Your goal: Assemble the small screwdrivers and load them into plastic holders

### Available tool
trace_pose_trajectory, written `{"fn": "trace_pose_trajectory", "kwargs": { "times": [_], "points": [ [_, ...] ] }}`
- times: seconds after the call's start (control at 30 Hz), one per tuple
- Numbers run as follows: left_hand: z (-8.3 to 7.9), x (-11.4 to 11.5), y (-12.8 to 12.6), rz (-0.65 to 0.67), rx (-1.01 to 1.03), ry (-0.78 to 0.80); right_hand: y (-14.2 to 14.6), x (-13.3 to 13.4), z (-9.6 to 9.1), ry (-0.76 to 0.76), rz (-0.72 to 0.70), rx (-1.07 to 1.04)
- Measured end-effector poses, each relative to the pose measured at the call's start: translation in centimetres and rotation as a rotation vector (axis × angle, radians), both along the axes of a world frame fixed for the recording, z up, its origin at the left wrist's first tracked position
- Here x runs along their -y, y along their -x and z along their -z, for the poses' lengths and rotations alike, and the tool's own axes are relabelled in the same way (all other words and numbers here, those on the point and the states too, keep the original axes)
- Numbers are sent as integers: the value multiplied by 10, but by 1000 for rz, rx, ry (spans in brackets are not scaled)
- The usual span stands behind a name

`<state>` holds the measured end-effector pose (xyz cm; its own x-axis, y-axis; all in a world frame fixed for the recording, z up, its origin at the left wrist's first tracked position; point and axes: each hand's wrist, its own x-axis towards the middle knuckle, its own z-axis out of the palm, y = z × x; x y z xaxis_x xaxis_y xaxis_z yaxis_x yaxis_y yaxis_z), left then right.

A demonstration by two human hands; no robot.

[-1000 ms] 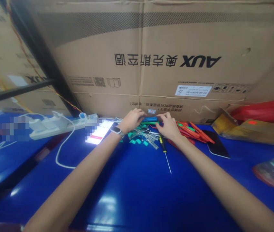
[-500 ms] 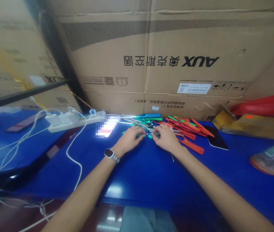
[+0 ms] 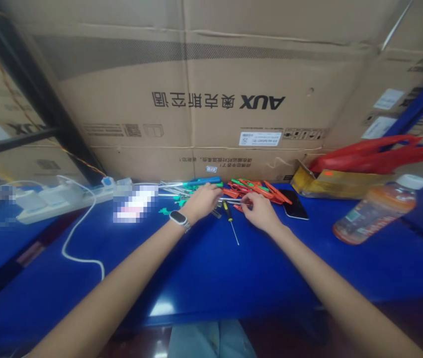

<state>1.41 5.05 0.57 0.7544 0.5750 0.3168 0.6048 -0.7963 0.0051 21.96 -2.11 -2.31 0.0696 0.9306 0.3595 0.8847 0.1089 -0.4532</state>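
Observation:
My left hand (image 3: 207, 203), with a watch (image 3: 179, 219) on its wrist, reaches over the middle of a pile of small tools and plastic parts. Its fingers are curled, and whatever is beneath the fingertips is hidden. My right hand (image 3: 259, 211) is bent in a pinch at the near edge of the red and orange plastic pieces (image 3: 267, 191); what sits between its fingers is too small to make out. Between both hands lies a yellow-and-black screwdriver (image 3: 227, 211), its shaft toward me. Green plastic parts (image 3: 165, 211) and blue-handled tools (image 3: 206, 181) lie around my left hand.
A lit phone screen (image 3: 135, 203) and a white power strip (image 3: 47, 208) with a cable lie left. To the right are a dark phone (image 3: 295, 205), a drink bottle (image 3: 375, 209) on its side and an open carton (image 3: 330, 184). Large cardboard boxes (image 3: 211, 64) stand behind.
The view has swung right, showing the whole bottle. My left hand has moved right over the pile. The yellow-and-black screwdriver now lies uncovered between my hands.

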Motion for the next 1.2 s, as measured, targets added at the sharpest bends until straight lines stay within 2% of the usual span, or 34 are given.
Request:
{"fn": "trace_pose_trajectory", "kwargs": {
  "times": [0.1,0.27,0.43,0.6,0.73,0.87,0.93,1.07,1.2],
  "points": [
    [-5,-22,-23,-56,-173,-70,-3,0,1,-12,12,5],
    [-4,-45,-44,0,-246,-63,-2,-5,6,-30,33,-42],
    [3,-56,-46,55,-238,-72,0,-10,9,-62,16,-146],
    [7,-58,-37,179,-96,-155,-6,-14,12,-102,31,-254],
    [3,-45,-31,260,17,-253,-1,-14,9,-149,-2,-480],
    [-8,-15,-19,314,97,-368,17,-6,-7,-16,-172,-965],
    [-13,5,-6,317,114,-348,28,-1,-12,33,-222,-1101],
    [-12,40,40,207,289,-142,52,8,-9,133,-343,-1077],
    [2,56,88,54,223,189,76,18,2,182,-409,-826]
  ]
}}
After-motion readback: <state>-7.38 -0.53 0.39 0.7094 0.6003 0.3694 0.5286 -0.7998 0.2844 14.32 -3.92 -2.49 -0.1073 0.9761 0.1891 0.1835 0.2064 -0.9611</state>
